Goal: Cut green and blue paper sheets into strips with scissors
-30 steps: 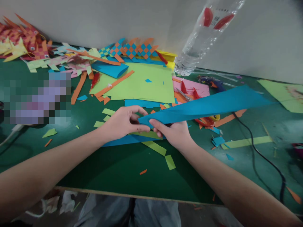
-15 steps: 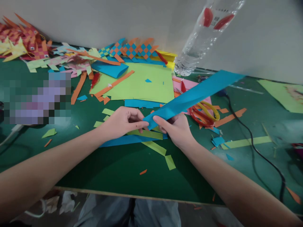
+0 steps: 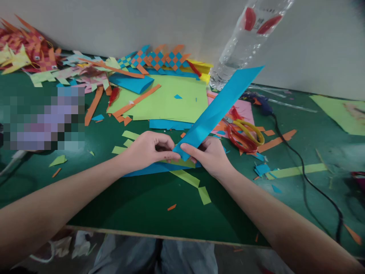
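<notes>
Between my hands a blue paper strip slants up and to the right, its lower end near my fingertips. My right hand pinches that lower part, thumb on top and fingers behind. At the strip's lower left corner, my left hand has thumb and forefinger closed on the edge. Under both hands lie another blue strip and green paper strips on the table. Scissors with red and yellow handles rest right of my right hand, on pink paper.
Light green sheets lie behind my hands. Woven paper fish and paper scraps line the wall. A water bottle stands at the back. A black cable crosses the right side. The table's front edge is close to my lap.
The blue strip has swung to a steeper angle, its far end moving left and up. Both hands stay nearly in place, still gripping its lower end.
</notes>
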Demonstrator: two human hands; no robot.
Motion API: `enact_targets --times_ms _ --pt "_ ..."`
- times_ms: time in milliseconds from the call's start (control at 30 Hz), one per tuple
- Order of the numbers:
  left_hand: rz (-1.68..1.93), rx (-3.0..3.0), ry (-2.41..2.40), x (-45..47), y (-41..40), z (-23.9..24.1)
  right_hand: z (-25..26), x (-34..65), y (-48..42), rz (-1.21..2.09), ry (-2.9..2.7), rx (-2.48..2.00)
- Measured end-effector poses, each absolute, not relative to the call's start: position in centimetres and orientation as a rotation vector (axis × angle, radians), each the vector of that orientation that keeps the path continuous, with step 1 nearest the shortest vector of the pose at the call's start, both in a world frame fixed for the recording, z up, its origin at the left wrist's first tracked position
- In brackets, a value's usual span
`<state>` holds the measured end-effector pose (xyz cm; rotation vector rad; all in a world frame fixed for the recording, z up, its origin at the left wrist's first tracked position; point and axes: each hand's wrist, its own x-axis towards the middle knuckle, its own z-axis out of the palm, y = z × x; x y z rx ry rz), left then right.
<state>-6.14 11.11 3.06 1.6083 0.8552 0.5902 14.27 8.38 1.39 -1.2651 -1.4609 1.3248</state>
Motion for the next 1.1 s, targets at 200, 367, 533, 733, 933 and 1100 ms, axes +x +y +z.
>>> enact_targets --times_ms 200,367,533,733,933,1100 --pt "0.579 1.621 0.853 -6.35 11.26 2.81 1.33 14.31 8.65 1.358 -1.451 -1.271" --pt "0.599 1.657 0.831 -6.30 11.30 2.91 1.26 14.40 8.61 1.365 -1.444 -1.256" --pt "0.804 1.802 0.878 -6.37 11.09 3.02 1.17 14.45 8.63 1.356 -1.399 -1.256" --pt "1.062 2.209 0.882 -6.77 10.72 2.58 1.28 14.35 8.81 1.385 -1.350 -1.236" --pt "1.173 2.388 0.791 -6.94 10.80 2.17 1.40 14.35 8.82 1.414 -1.321 -1.187" --pt "1.237 2.498 0.720 -6.98 10.85 2.12 1.43 14.24 8.77 1.424 -1.296 -1.185"
